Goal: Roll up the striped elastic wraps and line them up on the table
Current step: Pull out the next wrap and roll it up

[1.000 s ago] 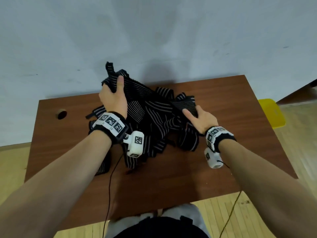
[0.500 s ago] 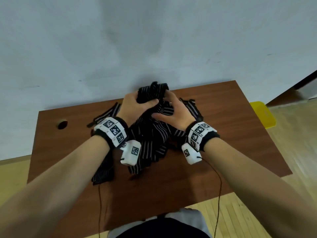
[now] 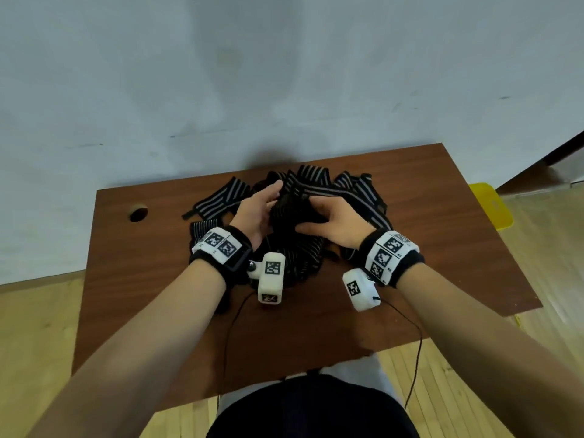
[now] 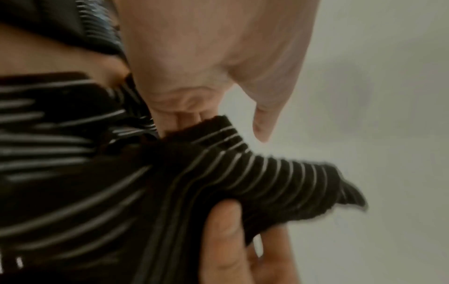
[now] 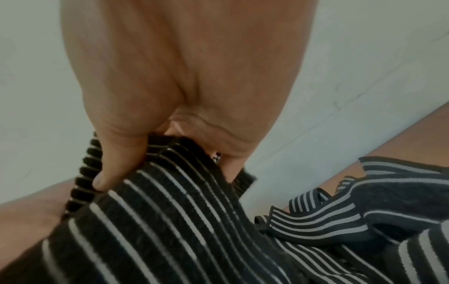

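Observation:
A tangled pile of black striped elastic wraps (image 3: 357, 191) lies at the far middle of the brown table (image 3: 151, 286). Both hands meet over it around one bunched wrap (image 3: 294, 213). My left hand (image 3: 268, 200) lies with fairly straight fingers against the bunch's left side. In the left wrist view its thumb (image 4: 262, 124) hangs free of the wrap (image 4: 243, 173). My right hand (image 3: 319, 213) pinches the same wrap from the right. The right wrist view shows its thumb (image 5: 109, 173) on the striped fabric (image 5: 170, 211) and its fingers behind.
A round cable hole (image 3: 138, 214) sits at the table's far left. A yellow object (image 3: 489, 203) stands beyond the right edge. The wall runs close behind the table. Loose wraps (image 5: 328, 217) spread to the right of the held one. Thin cables hang from both wrists.
The hands came together from the pile's sides onto one bunched wrap and drew it slightly toward me. The left fingers have straightened from their earlier grip.

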A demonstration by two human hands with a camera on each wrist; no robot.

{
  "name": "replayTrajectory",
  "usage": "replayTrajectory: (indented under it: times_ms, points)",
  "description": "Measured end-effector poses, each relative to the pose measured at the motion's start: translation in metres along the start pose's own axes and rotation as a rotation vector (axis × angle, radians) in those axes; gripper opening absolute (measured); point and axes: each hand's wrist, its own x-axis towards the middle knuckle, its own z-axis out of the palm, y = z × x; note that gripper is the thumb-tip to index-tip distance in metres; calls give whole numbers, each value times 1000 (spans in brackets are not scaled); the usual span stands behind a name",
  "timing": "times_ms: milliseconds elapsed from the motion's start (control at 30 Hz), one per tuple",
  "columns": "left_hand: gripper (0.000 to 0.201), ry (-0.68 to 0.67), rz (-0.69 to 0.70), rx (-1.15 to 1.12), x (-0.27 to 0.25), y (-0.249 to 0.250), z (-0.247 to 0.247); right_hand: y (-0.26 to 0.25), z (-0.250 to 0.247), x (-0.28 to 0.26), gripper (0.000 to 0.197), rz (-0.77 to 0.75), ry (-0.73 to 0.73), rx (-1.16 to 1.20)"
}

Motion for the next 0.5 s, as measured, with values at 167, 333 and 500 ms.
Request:
replayTrajectory:
  times_ms: [167,333,500]
  points:
    - [27,-80,-60,-171,-10,8,-1,-1,2,-9,30,71,-79,-54]
    - [30,45,124,-261,-13,24,2,3,-6,-11,41,18,79,-228]
    - [42,188,290,-161,-21,39,19,0,-15,-15,29,-105,458,-219]
